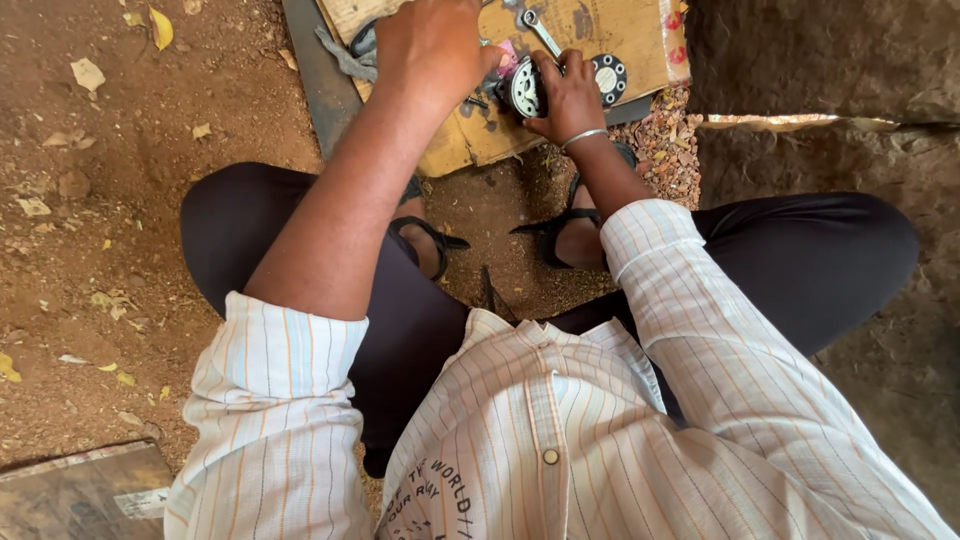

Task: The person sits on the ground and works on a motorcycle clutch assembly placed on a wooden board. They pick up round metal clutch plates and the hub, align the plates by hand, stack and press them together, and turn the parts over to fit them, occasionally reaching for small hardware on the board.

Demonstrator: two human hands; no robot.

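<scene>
Right hand (568,95) has its fingers clenched around a round metal part (522,90), which rests on the cardboard sheet (610,25) on the ground. Left hand (432,45) lies beside it; its finger state cannot be told. A spanner (541,32) and a black disc (608,77) lie nearby.

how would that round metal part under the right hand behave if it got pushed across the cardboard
The round metal part looks solid, so probably stiff and heavy for its size. It seems to lie flat on the cardboard, so it would likely slide rather than roll. The right hand grips its edge; greasy-looking metal may be slippery.
</scene>
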